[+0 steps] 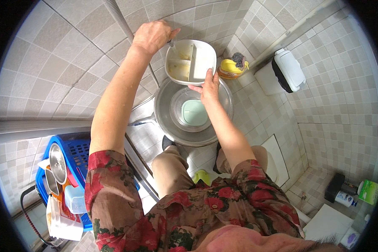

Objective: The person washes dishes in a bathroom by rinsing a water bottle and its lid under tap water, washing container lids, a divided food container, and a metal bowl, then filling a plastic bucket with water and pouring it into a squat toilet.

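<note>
My left hand (154,36) is closed over a metal tap (171,43) at the tiled wall, hiding most of it. A thin stream of water seems to fall from its spout. My right hand (209,88) grips the near right rim of a white divided food container (203,63), tilted below the tap. Yellowish residue shows in its two smaller left compartments; the larger right one looks white. Under the container, a big round metal basin (163,126) stands on the floor. A mint-green lid (193,112) lies in its middle.
A yellow tub (228,70) with a steel-wool scourer (238,59) is right of the basin. Behind stands a white lidded bin (289,71). A metal handle (141,121) sticks out left of the basin. At lower left, a blue plastic basket (60,141) holds bowls and containers.
</note>
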`<action>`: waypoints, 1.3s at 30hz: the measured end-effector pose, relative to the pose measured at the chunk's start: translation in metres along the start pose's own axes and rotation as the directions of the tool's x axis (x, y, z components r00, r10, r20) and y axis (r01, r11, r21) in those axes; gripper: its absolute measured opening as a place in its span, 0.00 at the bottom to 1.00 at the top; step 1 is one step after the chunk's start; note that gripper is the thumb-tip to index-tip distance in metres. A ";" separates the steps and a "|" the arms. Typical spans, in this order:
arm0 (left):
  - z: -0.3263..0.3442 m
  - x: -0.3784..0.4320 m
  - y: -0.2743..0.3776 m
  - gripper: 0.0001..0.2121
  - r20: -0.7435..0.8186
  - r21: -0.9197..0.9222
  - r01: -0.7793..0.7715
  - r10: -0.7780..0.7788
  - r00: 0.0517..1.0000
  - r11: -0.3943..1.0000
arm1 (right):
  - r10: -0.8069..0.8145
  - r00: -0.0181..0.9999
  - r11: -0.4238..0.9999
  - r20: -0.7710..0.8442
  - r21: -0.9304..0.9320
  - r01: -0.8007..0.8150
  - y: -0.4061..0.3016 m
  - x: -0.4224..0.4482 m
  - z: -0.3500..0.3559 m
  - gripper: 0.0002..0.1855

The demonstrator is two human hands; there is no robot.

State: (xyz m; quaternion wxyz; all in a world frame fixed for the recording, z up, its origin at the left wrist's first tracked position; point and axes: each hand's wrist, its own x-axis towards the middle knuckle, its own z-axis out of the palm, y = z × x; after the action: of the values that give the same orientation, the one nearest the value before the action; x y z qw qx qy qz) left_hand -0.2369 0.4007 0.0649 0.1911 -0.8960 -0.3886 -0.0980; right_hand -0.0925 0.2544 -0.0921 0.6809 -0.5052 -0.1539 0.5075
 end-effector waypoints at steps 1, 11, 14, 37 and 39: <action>0.001 0.000 0.001 0.26 -0.017 -0.007 0.009 -0.009 1.000 1.000 | -0.024 0.997 1.000 -0.071 0.016 0.026 0.001 -0.002 0.006 0.25; 0.007 0.000 0.002 0.22 -0.083 -0.007 0.041 -0.042 0.996 0.999 | -0.153 0.980 0.985 -0.129 0.056 0.161 -0.012 -0.005 0.040 0.32; 0.009 0.000 0.001 0.21 -0.122 -0.031 0.022 -0.026 0.992 0.999 | -0.139 0.980 0.986 -0.142 0.069 0.150 -0.011 -0.005 0.038 0.33; 0.008 -0.003 0.002 0.20 -0.150 -0.083 0.043 -0.055 0.987 0.996 | -0.015 0.998 1.000 -0.056 0.023 0.016 0.000 0.003 0.010 0.26; 0.007 -0.002 0.003 0.20 -0.146 -0.075 0.041 -0.052 0.988 0.996 | -0.035 0.998 0.999 -0.057 0.030 0.037 -0.003 0.008 0.010 0.25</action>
State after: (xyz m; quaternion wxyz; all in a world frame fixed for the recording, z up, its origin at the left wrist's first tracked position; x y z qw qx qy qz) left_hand -0.2362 0.4000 0.0574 0.1849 -0.8832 -0.3904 -0.1826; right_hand -0.0944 0.2662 -0.0872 0.7019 -0.5057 -0.1357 0.4829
